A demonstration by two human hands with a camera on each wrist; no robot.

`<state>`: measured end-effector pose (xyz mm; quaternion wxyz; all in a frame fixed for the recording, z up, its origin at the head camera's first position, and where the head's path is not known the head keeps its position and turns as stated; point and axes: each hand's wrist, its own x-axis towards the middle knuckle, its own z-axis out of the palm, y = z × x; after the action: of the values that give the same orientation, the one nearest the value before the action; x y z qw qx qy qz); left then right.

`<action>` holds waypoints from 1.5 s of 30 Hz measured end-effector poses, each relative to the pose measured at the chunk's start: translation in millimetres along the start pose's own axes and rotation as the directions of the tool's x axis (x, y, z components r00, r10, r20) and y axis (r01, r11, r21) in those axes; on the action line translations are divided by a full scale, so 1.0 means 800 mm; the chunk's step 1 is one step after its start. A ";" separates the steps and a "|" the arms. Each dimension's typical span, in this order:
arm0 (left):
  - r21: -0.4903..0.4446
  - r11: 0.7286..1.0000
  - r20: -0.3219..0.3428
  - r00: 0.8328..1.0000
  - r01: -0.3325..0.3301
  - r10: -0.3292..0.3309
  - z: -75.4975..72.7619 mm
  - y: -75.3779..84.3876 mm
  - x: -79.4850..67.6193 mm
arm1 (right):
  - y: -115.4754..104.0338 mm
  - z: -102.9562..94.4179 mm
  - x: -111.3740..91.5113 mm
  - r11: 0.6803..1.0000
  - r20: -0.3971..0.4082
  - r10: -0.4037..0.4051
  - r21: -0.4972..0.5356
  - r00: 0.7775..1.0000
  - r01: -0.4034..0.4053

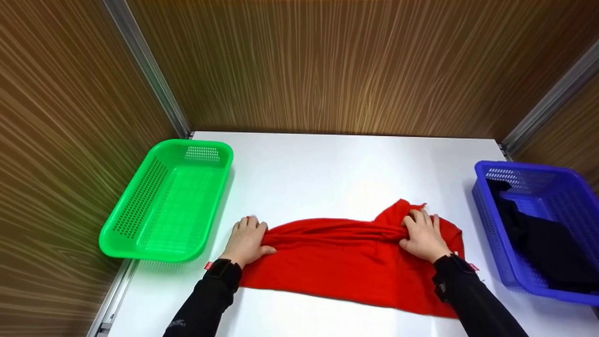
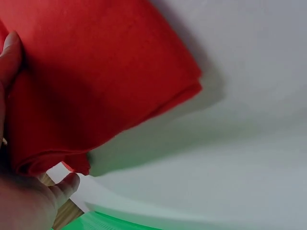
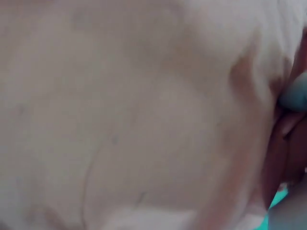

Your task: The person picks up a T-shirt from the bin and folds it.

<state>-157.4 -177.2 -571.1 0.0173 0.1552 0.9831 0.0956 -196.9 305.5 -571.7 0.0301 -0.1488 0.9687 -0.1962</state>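
Panels [image 1: 318, 70]: wood-grained, standing behind the worktop and at both sides.
Worktop [image 1: 318, 168]: white, carrying both baskets and the cloth between them.
Red cloth [image 1: 337, 281]: lies across the near part of the worktop, long side left to right; near portion fairly flat, right end peaked and crumpled.
Green basket [image 1: 187, 201]: perforated plastic, at left, nothing seen inside.
Blue basket [image 1: 492, 243]: perforated plastic, at right, near the cloth's right end.
Black cloth [image 1: 547, 248]: lies inside the blue basket, partly bunched.
Gathered edge [image 1: 323, 228]: creased band along the cloth's far side, running between the hands; layered and rolled over in the left wrist view. Judged best handled with even tension from both ends, creases drawn out first, the peaked right end squared to match the left.
Black sleeves [image 1: 199, 304]: forearms enter from the near side, slanting inward and forward.
Left hand [image 1: 248, 241]: back uppermost, thumb spread inward; appears to pinch the cloth's far left corner.
Right hand [image 1: 423, 236]: back uppermost, fingers bent; grips the bunched cloth beside the peak. Right wrist view too washed out to confirm the hold.
Red tags [image 1: 208, 265]: one beside each wrist.
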 end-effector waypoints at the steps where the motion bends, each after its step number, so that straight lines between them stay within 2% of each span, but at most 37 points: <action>1: 0.001 1.000 -0.007 1.000 -0.010 0.010 0.000 0.000 0.001 | 0.000 -0.003 0.000 0.999 0.029 0.011 0.034 1.000 -0.012; 4: 0.010 0.999 -0.030 0.999 -0.040 0.040 0.000 -0.001 0.002 | 0.000 -0.010 0.002 0.986 0.096 0.072 0.140 0.993 -0.085; 7: 0.025 0.997 -0.054 0.996 -0.076 0.077 0.000 -0.002 0.002 | 0.000 -0.015 0.006 0.970 0.083 0.130 0.198 0.988 -0.145; 12: 0.068 0.987 -0.091 0.984 -0.146 0.151 -0.001 -0.002 0.003 | 0.002 -0.013 0.011 0.978 -0.037 0.159 0.143 0.987 -0.152; 14: 0.091 0.981 -0.099 0.979 -0.170 0.179 -0.001 -0.002 0.005 | 0.001 -0.013 0.013 0.978 -0.040 0.179 0.119 0.983 -0.173; 16: 0.107 0.977 -0.099 0.976 -0.186 0.196 -0.003 -0.002 0.006 | 0.000 -0.014 0.016 0.974 0.000 0.210 0.092 0.978 -0.209; 19: 0.111 0.977 -0.063 0.980 -0.182 0.190 -0.005 -0.003 0.007 | -0.001 -0.016 0.020 0.969 0.077 0.240 0.036 0.968 -0.243; 23: 0.069 0.989 0.016 0.992 -0.130 0.129 -0.010 -0.004 0.006 | -0.003 -0.017 0.022 0.970 0.107 0.241 -0.054 0.965 -0.237; 27: 0.038 0.996 0.023 0.996 -0.083 0.082 -0.017 -0.007 0.005 | -0.004 -0.017 0.022 0.971 0.045 0.215 -0.115 0.976 -0.208; 31: 0.047 0.995 0.004 0.996 -0.085 0.085 -0.026 -0.012 0.006 | -0.002 -0.020 0.022 0.973 -0.035 0.184 -0.135 0.982 -0.187; 34: 0.057 0.994 -0.012 0.995 -0.094 0.095 -0.030 -0.016 0.008 | 0.000 -0.023 0.020 0.982 -0.034 0.172 -0.077 0.985 -0.174; 40: 0.037 0.996 -0.065 0.995 -0.079 0.081 -0.035 -0.019 0.011 | 0.001 -0.035 0.021 0.987 0.082 0.104 0.113 0.991 -0.113; 45: 0.010 0.999 -0.044 0.998 -0.037 0.037 -0.041 -0.015 0.015 | -0.001 -0.043 0.019 0.975 0.125 0.081 0.196 0.989 -0.104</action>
<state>-174.7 -190.6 -541.5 -0.0069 0.1712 0.9806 0.0946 -215.2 313.0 -539.6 0.1103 -0.1107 0.9463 -0.2830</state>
